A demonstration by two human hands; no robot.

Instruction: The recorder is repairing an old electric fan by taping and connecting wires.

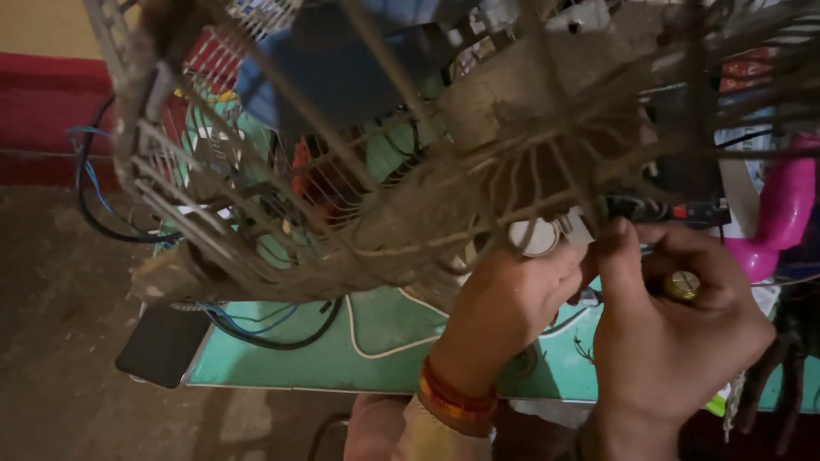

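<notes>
Dusty wire fan guard (282, 196) fills the upper frame, tipped over, dome facing the camera; its centre hub sits right of middle and the ribs fan out down-left, so the long run goes from top right to lower left, above the green work mat (384, 341). Left hand (504, 307) is curled under the hub, fingers closed round a small white round cap (536, 236) at the guard's centre; red-orange thread band on that wrist. Right hand (675, 333) is clenched just beside it, thumb up against the wires, fist wrapped on a tool with a yellow butt end (682, 284) poking out; the tool's tip is hidden, can't tell what it touches. The hands are touching each other near the cap. On the mat: a white cable (367, 341) looping, black and blue wires (256, 329) trailing off the left edge, a dark flat phone-like slab (162, 344) at the mat's left corner on the bare floor. Far right, a glossy pink curved plastic part (781, 213). Behind it, red and white packaging at top right, print too blurred to make out.
</notes>
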